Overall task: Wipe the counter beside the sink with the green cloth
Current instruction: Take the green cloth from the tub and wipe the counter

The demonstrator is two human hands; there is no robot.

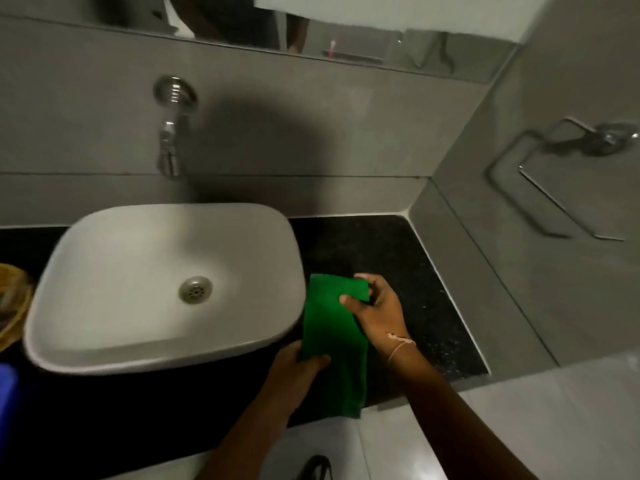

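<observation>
A green cloth (332,341) hangs folded lengthwise just right of the white basin sink (138,271), over the black speckled counter (398,258). My right hand (375,308) pinches the cloth's upper far corner between thumb and fingers. My left hand (294,367) grips the cloth's lower left edge near the counter's front. The cloth's bottom end droops past the counter's front edge. Whether the cloth touches the counter surface I cannot tell.
A chrome tap (169,143) sticks out of the grey tiled wall above the sink. A chrome towel ring (568,174) hangs on the right wall, which bounds the counter. A yellow item (12,299) and a blue object (7,403) sit at the far left.
</observation>
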